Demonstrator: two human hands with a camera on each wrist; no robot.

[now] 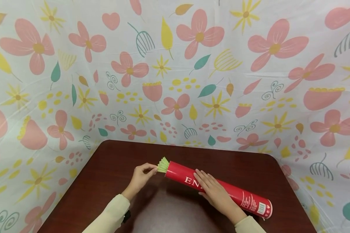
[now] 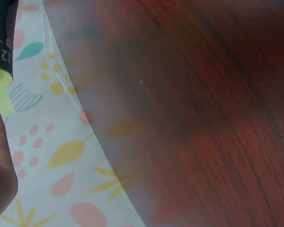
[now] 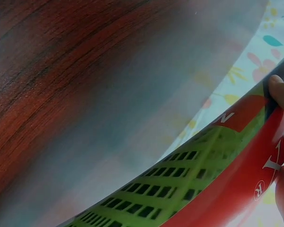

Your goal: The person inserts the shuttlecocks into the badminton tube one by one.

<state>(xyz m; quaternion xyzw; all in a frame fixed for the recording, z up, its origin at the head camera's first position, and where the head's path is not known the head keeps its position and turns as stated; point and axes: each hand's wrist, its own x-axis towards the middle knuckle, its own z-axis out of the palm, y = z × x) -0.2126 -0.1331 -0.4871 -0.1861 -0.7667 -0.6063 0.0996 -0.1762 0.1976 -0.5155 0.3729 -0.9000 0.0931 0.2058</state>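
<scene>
A red shuttlecock tube (image 1: 236,193) with white lettering and a barcode lies slantwise over the table. From its left mouth sticks the pale green skirt of a shuttlecock (image 1: 163,165). My left hand (image 1: 141,178) pinches the skirt's edge between thumb and fingertips; in the left wrist view, that shuttlecock (image 2: 0,94) shows beside the tube's dark side (image 2: 1,45). My right hand (image 1: 213,191) holds the tube near its middle, fingers across the top and thumb on the near side. In the right wrist view, the tube (image 3: 213,189) shows a green net print. The shuttlecock's tip is hidden inside.
The dark brown wooden table (image 1: 119,155) has a shiny surface and rounded far corners. A white cloth (image 1: 175,123) printed with flowers and leaves hangs behind it and along both sides. Dark watch-like gear (image 1: 126,216) sits at the left wrist.
</scene>
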